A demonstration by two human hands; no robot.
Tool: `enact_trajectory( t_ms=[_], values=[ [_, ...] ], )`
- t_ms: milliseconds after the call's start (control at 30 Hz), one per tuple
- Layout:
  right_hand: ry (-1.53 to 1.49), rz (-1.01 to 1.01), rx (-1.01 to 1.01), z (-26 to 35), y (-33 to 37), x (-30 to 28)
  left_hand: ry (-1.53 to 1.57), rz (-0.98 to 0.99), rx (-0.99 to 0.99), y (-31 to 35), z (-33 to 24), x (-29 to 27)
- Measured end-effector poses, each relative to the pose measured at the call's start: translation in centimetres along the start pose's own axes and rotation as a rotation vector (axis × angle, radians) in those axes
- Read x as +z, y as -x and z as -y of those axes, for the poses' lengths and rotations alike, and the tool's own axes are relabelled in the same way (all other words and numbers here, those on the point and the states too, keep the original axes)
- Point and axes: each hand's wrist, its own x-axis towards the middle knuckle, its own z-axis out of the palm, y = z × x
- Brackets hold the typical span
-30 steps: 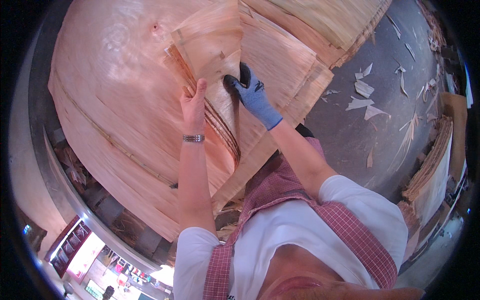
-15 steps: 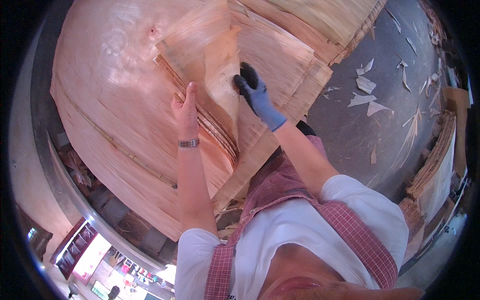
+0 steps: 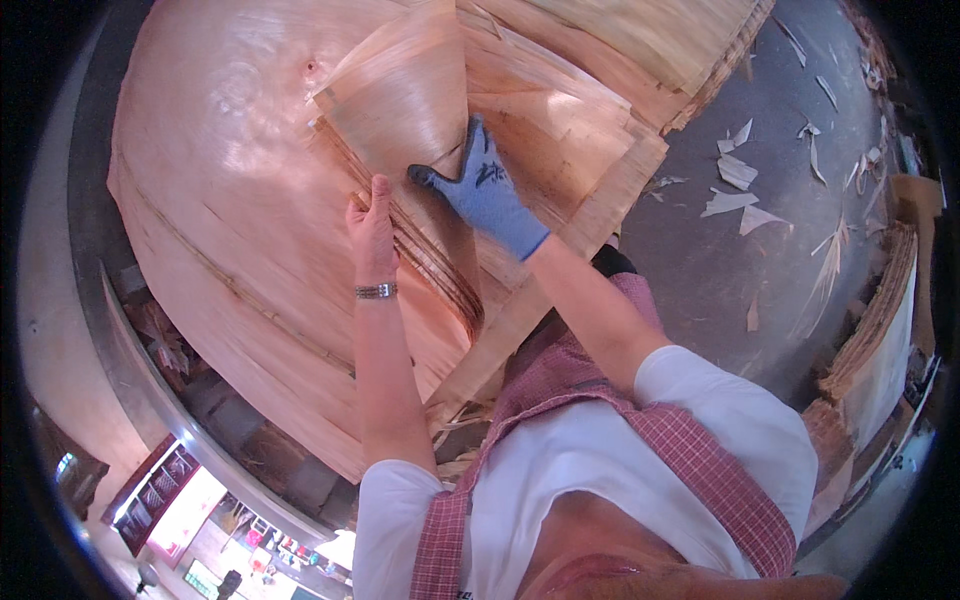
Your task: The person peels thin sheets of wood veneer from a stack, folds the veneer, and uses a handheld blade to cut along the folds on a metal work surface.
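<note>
A folded or bent bundle of thin wood veneer sheets (image 3: 400, 95) lies on a broad veneer sheet (image 3: 225, 150). My bare left hand (image 3: 372, 235), with a metal band at the wrist, closes round the bundle's left edge, thumb on top. Layered dark edges (image 3: 440, 265) show just right of that hand. My right hand (image 3: 492, 195) wears a blue glove with black fingertips. It rests at the bundle's right side, thumb stretched left over the top sheet and apart from the fingers. Another veneer sheet (image 3: 545, 135) spreads out to its right.
Another veneer stack (image 3: 650, 40) stands at the far right of the work surface. Torn veneer scraps (image 3: 735, 172) litter the grey floor (image 3: 700, 270). More stacked sheets (image 3: 870, 320) stand at the right rim. A long narrow strip (image 3: 235, 285) lies along the left.
My right hand has moved left onto the bundle, its thumb spreading over the top sheet. The pale curled sheet by it has gone over to the right. My left hand keeps its grip.
</note>
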Motion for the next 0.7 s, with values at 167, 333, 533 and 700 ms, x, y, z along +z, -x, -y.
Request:
enact_trajectory(
  t_ms=[167, 333, 533, 700],
  values=[
    [-0.388, 0.179, 0.104, -1.4, -0.7, -0.3, -0.002, -0.003, 0.049, -0.2, 0.3, -0.1],
    [-0.438, 0.125, 0.140, -3.9, -0.1, -1.2, -0.001, 0.010, 0.036, -0.1, -0.5, 1.0],
    [-0.050, -0.325, -0.269, -2.5, 5.5, -6.9, -0.016, -0.039, 0.061, -0.2, 0.3, -0.2],
    [0.195, -0.113, -0.488, 2.4, 4.6, -4.5, -0.004, -0.007, 0.018, 0.1, -0.5, 0.8]
  ],
)
